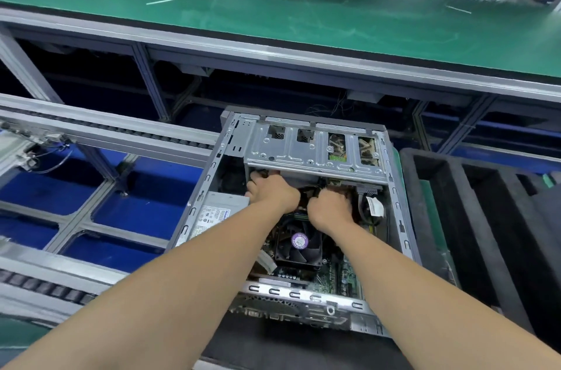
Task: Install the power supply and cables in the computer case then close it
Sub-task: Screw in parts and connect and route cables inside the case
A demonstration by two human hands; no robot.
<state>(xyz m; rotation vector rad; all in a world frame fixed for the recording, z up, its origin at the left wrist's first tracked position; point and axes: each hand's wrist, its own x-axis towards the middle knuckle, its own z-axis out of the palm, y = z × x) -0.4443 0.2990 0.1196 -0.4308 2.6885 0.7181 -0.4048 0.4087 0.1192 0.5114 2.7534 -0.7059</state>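
Computer case (397, 212): bare matt metal. Conveyor belt (273, 14): smooth green, probably rubber. Tray (485, 218): black foam.

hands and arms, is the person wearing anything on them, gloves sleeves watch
No. The left hand and right hand are bare, no gloves, and no ring shows on their visible backs. The left forearm and right forearm are bare to the picture's edge: no sleeve, watch or wrist strap in view.

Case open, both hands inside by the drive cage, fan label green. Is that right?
No: the head view shows the label on the fan is purple, not green. The case is open, with the left hand and right hand inside by the drive cage.
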